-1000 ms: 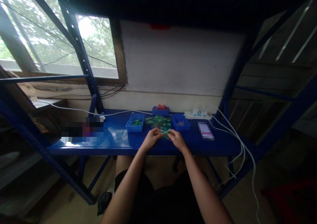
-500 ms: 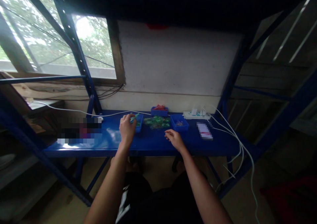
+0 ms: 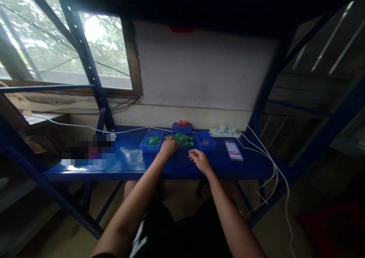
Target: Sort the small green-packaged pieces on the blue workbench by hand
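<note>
Green, shiny and crinkled, spread as a loose pile of packets [image 3: 184,139] at the left hand's fingertips and beyond the right hand, with blue bins to either side. Reaching down onto the near left part of that pile with the left hand [image 3: 169,146], back of the hand up, fingers bent and tips hidden; impossible to tell whether pinching a packet or only touching. Held just short of the pile with the right hand [image 3: 199,159], above the blue table [image 3: 125,155], fingers curled in and thumb near the fingertips; too small to tell whether anything is pinched there.

Just left of the left hand, a blue open bin [image 3: 150,149] with green pieces [image 3: 154,140] inside, low against the bottom. Beyond the right hand and slightly to its right, a second blue bin [image 3: 207,147], with small pale bits [image 3: 204,142] on its floor, too small to name. Farther out than both hands, behind the pile, a smaller blue bin [image 3: 181,130], heaped with red pieces [image 3: 182,123] up past the rim. Right of the right hand, a pixelated item [image 3: 234,150] flat on the table; beyond it, a white power strip [image 3: 216,133] with plugs.
</note>
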A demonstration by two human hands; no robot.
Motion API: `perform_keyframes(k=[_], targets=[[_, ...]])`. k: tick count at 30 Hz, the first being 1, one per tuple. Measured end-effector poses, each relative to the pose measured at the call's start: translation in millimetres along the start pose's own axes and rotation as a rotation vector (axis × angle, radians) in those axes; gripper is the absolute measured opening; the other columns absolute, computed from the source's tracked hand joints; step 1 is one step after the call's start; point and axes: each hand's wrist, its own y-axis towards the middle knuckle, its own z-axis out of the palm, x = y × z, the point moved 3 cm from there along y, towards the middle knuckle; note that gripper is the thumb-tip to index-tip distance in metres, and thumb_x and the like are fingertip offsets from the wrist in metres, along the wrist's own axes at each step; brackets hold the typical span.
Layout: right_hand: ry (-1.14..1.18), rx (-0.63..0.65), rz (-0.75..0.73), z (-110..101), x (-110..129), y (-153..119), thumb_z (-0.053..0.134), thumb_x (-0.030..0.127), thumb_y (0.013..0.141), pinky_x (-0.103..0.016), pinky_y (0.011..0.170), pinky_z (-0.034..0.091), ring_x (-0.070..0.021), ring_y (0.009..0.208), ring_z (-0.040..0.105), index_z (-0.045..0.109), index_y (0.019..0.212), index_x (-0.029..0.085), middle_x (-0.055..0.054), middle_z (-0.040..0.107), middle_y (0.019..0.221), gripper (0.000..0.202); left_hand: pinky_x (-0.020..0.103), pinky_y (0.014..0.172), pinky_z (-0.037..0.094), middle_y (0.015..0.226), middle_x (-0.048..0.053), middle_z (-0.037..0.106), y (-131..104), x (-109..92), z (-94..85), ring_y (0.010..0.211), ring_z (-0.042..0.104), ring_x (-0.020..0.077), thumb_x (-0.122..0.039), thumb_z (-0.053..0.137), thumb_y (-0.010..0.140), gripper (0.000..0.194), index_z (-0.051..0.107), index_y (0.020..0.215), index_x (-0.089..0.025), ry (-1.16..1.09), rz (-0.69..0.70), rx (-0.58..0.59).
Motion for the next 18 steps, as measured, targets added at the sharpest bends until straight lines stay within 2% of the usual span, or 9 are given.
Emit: perform_keyframes(k=[6, 13, 15, 18], targets=[[0.002, -0.003, 0.008, 0.7, 1.3, -0.4, 0.054, 0.032, 0.078, -0.025, 0.056, 0.048, -0.0153, 0.065, 0.062, 0.064, 0.084, 0.019, -0.004, 0.067, 0.074, 0.019, 0.037, 0.082, 0.048, 0.099, 0.022, 0.068, 4.2, 4.5, 5.2, 0.096, 0.064, 0.0306, -0.015, 0.044, 0.083, 0.029, 0.07, 0.091, -0.007, 0.041, -0.062, 0.033], [0.0, 0.003, 0.003, 0.3, 2.5, -1.4, 0.054, 0.032, 0.078, -0.025, 0.057, 0.048, -0.0155, 0.066, 0.063, 0.064, 0.085, 0.019, -0.004, 0.067, 0.075, 0.018, 0.039, 0.085, 0.046, 0.102, 0.023, 0.067, -0.5, 3.5, -2.8, 0.101, 0.062, 0.0324, -0.017, 0.042, 0.085, 0.03, 0.069, 0.092, -0.006, 0.06, -0.048, 0.009], [-0.001, 0.002, 0.001, 0.0, 2.2, -1.2, 0.054, 0.032, 0.078, -0.025, 0.057, 0.048, -0.0156, 0.066, 0.063, 0.064, 0.085, 0.019, -0.004, 0.068, 0.075, 0.018, 0.039, 0.089, 0.044, 0.104, 0.021, 0.068, -3.4, 2.6, -6.3, 0.104, 0.061, 0.0315, -0.016, 0.043, 0.084, 0.029, 0.069, 0.094, -0.008, 0.034, -0.03, -0.035], [-0.01, 0.001, 0.007, -0.2, 0.8, -0.2, 0.054, 0.031, 0.078, -0.026, 0.058, 0.049, -0.0162, 0.069, 0.063, 0.064, 0.085, 0.019, -0.004, 0.068, 0.076, 0.017, 0.037, 0.092, 0.043, 0.107, 0.016, 0.068, -11.2, 3.7, -12.4, 0.106, 0.059, 0.0288, -0.014, 0.047, 0.082, 0.027, 0.07, 0.096, -0.013, -0.154, -0.037, -0.204]])
